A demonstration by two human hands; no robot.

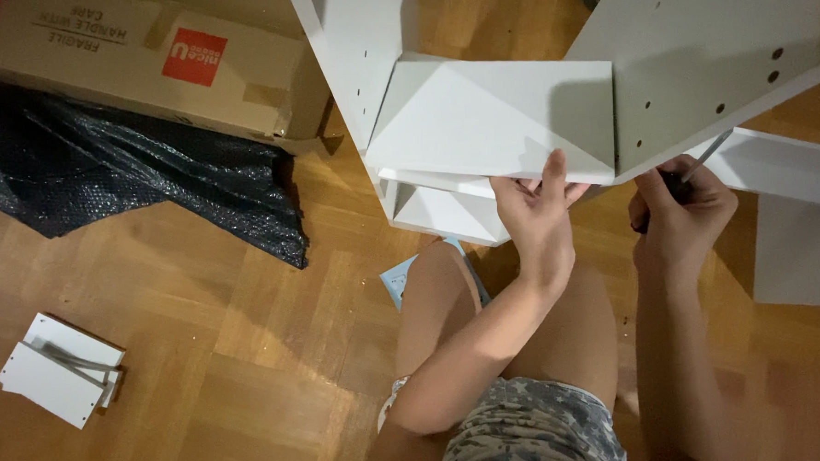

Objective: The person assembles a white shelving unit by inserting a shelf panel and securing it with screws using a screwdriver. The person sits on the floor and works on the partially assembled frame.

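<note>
- Here, the white shelf panel lies flat between two upright white boards, above my knees.
- My left hand reaches up, fingers gripping its front edge.
- My right hand is clenched around a screwdriver, angled toward the drilled side board.

Warm-lit wooden parquet floor, with cardboard box and black bubble wrap

A long brown cardboard box lies top left, bearing a red square label on its side.
</note>
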